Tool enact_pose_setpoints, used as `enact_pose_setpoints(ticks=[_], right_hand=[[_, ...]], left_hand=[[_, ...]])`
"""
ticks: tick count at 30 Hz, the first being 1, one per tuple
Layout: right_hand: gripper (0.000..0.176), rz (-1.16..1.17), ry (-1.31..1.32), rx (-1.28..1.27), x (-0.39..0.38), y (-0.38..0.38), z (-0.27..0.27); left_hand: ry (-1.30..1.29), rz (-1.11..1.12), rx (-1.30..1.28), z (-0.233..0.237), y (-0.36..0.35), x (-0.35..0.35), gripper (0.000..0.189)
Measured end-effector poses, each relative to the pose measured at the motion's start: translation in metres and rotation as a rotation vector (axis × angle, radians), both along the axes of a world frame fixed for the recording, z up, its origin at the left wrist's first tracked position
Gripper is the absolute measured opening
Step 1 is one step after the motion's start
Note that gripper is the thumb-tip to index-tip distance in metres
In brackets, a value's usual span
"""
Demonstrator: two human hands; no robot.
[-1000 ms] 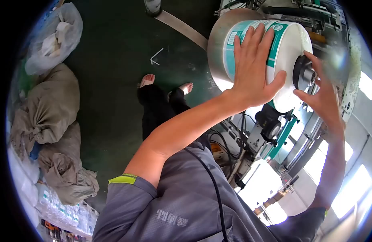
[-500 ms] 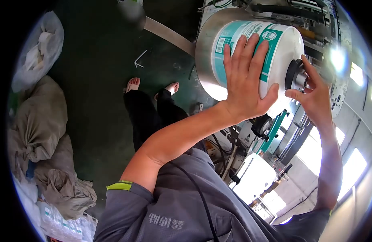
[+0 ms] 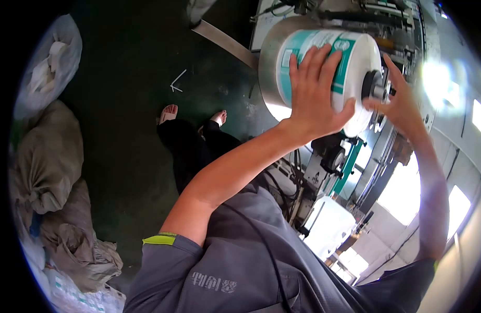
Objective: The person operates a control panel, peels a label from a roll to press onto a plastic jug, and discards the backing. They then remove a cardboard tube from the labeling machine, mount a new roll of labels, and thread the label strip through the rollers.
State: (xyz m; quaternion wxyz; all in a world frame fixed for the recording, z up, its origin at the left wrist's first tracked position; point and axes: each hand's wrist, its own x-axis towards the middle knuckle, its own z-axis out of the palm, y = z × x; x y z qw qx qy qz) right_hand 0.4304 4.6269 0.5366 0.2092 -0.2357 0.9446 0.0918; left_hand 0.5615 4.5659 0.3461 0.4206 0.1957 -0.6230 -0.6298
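A large white roll of printed film or labels with a teal band (image 3: 340,62) is mounted at the machine. My left hand (image 3: 316,104) lies on the roll's curved side, fingers outstretched and thumb apart. At the roll's near end face, a black collar (image 3: 369,86) surrounds a metal hub (image 3: 379,92). My right hand (image 3: 404,107) is at this hub, its thumb close beside the metal and its index finger stretched away from the collar. Its other fingers are partly hidden. Behind the roll stands a wide grey disc (image 3: 268,68).
Machine parts and cables (image 3: 329,156) sit below the roll, with a green bar (image 3: 351,161) among them. Brown cloth sacks (image 3: 50,156) and a clear bag of white scraps (image 3: 52,62) line the left side. A flat metal strip (image 3: 224,43) extends left from the disc.
My right index finger has lifted off the collar and opened outward. My left hand keeps lying on the roll. The whole view has shifted slightly.
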Motion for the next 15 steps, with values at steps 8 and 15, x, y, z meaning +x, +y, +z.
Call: enact_pose_setpoints(ticks=[8, 15], right_hand=[[0.096, 0.415, 0.011, -0.039, 0.007, 0.02, -0.001], [0.091, 0.281, 0.147, -0.085, -0.014, 0.029, -0.017]], left_hand=[[0.004, -0.295, 0.088, -0.013, -0.069, -0.086, 0.062], [-0.073, -0.52, 0.08, 0.003, -0.072, -0.073, 0.067]])
